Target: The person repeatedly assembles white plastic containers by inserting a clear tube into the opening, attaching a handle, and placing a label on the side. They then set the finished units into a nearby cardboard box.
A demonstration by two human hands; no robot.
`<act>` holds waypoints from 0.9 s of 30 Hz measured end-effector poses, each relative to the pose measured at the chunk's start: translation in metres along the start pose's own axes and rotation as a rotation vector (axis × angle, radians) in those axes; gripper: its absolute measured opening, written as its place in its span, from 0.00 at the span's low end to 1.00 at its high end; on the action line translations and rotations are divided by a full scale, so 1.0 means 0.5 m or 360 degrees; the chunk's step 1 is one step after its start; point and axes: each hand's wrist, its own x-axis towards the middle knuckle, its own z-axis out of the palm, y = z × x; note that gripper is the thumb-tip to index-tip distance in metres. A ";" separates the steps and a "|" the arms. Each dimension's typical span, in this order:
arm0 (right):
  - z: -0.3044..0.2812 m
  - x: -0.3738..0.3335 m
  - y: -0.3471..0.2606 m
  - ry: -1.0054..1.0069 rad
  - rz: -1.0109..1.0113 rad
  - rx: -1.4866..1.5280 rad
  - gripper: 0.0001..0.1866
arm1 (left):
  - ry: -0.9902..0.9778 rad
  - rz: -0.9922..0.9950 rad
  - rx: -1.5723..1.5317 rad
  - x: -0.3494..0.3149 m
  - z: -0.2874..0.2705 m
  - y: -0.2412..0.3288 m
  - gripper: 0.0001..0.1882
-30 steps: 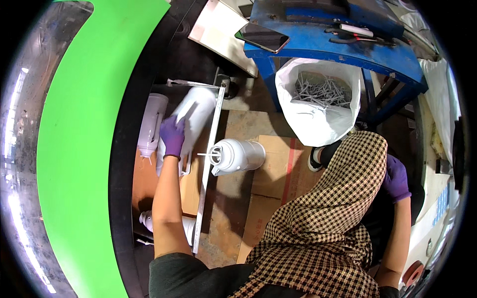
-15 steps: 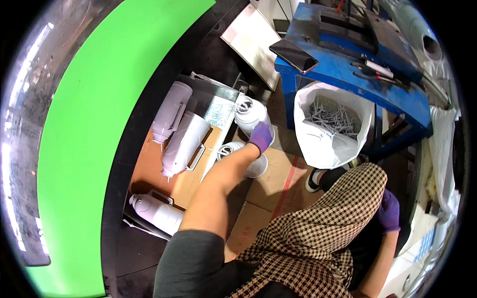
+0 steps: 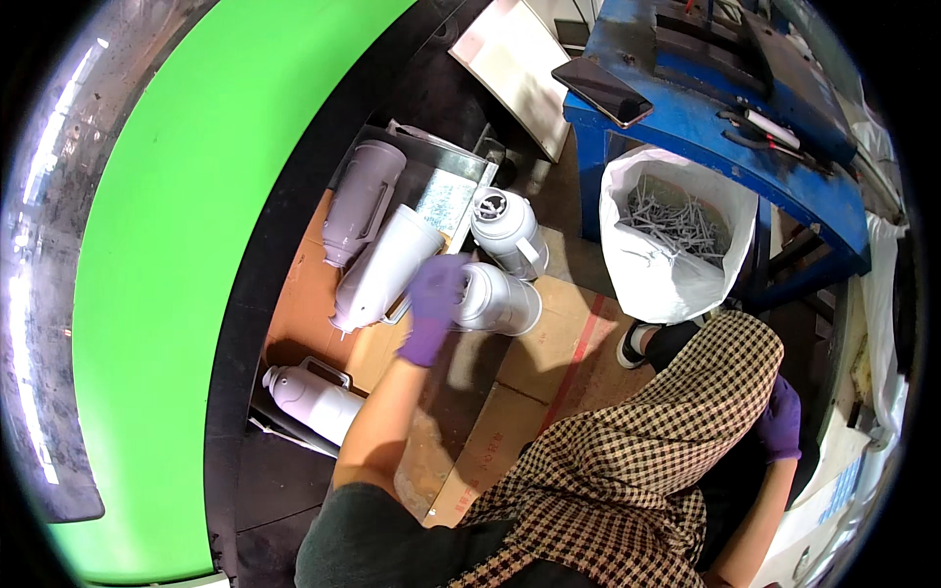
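Note:
My left hand (image 3: 434,299), in a purple glove, is at the mouth end of a white thermos jug body (image 3: 502,301) on the cardboard. Its fingers look curled, slightly blurred, and what they hold, if anything, is hidden. Just behind stands another white jug body (image 3: 508,233), with white plastic pieces (image 3: 490,207) in its round opening. To the left of the hand lies a white jug with a handle (image 3: 397,260), beside a greyer one (image 3: 363,203). By my right knee rests my gloved right hand (image 3: 781,419), its fingers mostly hidden.
Another jug (image 3: 312,400) lies nearer, left of my forearm. A white bag (image 3: 655,284) of thin white plastic scraps (image 3: 676,223) stands beside a blue bench (image 3: 720,147) carrying a phone (image 3: 603,91) and pliers (image 3: 750,139). A green panel (image 3: 147,343) curves along the left.
My left hand has let go of the farther jug body and moved left and nearer, to the mouth of the nearer one. My right hand stays by the knee. The view has shifted slightly.

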 end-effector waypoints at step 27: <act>0.017 0.042 0.008 -0.0016 -0.0090 -0.0023 0.18 | 0.1124 0.0359 0.0414 -0.348 -0.444 0.074 0.11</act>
